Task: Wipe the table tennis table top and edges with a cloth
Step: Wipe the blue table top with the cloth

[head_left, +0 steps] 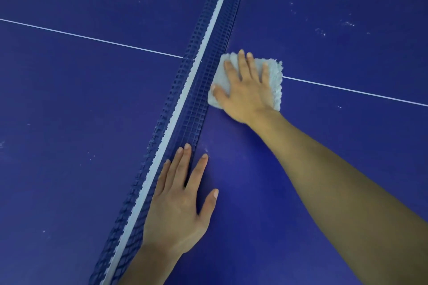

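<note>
A blue table tennis table (324,30) fills the view, seen from above. A folded white fluffy cloth (274,85) lies on the right half, right beside the net, over the white centre line. My right hand (243,92) presses flat on the cloth with fingers spread and straight. My left hand (180,203) rests flat on the table lower down, fingers straight, its outer fingers touching the foot of the net.
The blue net (203,76) with a white top band runs diagonally from top centre to bottom left. A thin white centre line (92,38) crosses both halves. Pale dust specks (347,23) dot the right half's far area and the left half.
</note>
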